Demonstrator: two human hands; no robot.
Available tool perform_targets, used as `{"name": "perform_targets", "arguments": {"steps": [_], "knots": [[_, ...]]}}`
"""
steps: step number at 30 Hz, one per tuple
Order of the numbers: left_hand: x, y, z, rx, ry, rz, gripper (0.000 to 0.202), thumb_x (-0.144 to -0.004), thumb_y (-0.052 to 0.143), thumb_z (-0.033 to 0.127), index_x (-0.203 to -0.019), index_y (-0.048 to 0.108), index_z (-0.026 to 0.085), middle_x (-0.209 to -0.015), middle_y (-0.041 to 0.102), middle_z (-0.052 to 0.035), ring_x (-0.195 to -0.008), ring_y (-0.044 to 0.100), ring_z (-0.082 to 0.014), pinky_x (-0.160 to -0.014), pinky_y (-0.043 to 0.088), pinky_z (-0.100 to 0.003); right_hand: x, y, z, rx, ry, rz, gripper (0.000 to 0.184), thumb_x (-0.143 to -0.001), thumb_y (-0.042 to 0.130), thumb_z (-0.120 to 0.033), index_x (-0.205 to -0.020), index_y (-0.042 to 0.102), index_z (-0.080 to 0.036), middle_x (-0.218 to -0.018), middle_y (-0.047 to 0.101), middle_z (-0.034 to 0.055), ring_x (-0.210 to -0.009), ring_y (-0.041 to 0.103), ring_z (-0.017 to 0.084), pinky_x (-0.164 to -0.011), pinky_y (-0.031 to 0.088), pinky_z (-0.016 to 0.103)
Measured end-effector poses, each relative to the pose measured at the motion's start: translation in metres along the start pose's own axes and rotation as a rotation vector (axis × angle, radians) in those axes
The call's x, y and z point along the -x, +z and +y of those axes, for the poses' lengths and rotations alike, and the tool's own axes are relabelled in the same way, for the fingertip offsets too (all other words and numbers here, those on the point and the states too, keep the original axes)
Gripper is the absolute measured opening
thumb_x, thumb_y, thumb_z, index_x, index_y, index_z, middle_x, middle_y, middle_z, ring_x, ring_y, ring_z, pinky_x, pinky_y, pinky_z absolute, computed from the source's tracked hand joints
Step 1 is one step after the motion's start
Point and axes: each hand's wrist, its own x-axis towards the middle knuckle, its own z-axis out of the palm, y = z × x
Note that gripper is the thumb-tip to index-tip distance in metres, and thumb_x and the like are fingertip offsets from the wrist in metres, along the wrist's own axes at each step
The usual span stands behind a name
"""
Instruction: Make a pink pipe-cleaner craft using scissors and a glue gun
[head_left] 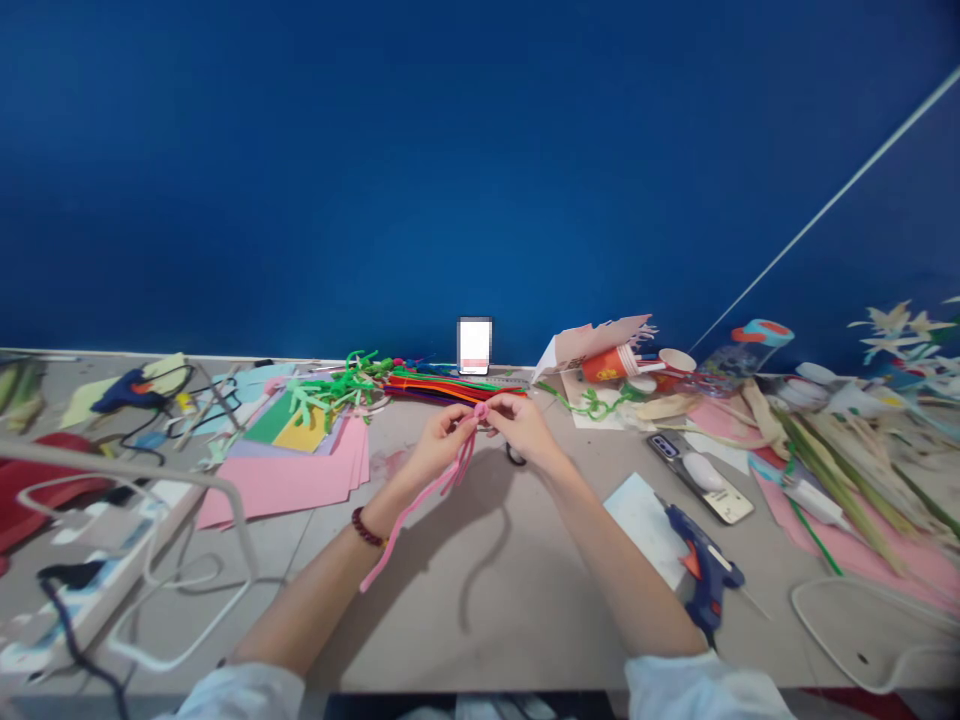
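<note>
My left hand [442, 440] and my right hand [523, 425] meet above the middle of the grey table [480, 600]. Both pinch the top end of a bundle of pink pipe cleaners [427, 495]. The pink strands hang down and to the left, past my left wrist with its dark red bead bracelet [366, 528]. The tip of the bundle forms a small pink knot [481, 410] between my fingertips. A small dark object [515, 455] lies on the table just below my right hand.
Sheets of pink and coloured paper [300, 465] lie at left, with green pipe cleaners [337, 385] and a coloured bundle [450, 388] behind. A blue glue gun [705, 570] and white card [645, 515] sit at right. A phone [474, 346] stands against the blue wall. White cables lie at left.
</note>
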Motion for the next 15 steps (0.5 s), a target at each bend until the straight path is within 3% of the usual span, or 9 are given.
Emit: {"name": "perform_targets", "arguments": {"steps": [8,15], "knots": [[-0.0004,-0.0006,-0.0054,0.028,-0.004,0.022,0.027,-0.077,0.061,0.043,-0.082,0.064,0.016,-0.076,0.063,-0.0026,-0.071,0.056,-0.0148,-0.068,0.044,-0.026,-0.0025,0.0017,0.0079,0.079,-0.100,0.019,0.014,-0.072,0.062,-0.031,-0.076,0.065,-0.018,-0.073,0.066,0.0038,-0.066,0.063,0.016,-0.059,0.055,0.030],[-0.0006,0.0015,-0.0007,0.000,-0.020,0.057,0.028,-0.074,0.063,0.043,-0.075,0.061,0.016,-0.065,0.056,0.0005,-0.062,0.047,-0.0116,-0.060,0.039,-0.023,0.0032,0.0015,-0.0007,0.403,-0.438,0.111,0.013,-0.079,0.054,-0.026,-0.072,0.063,-0.021,-0.076,0.064,0.0045,-0.071,0.059,0.017,-0.064,0.049,0.029]]}}
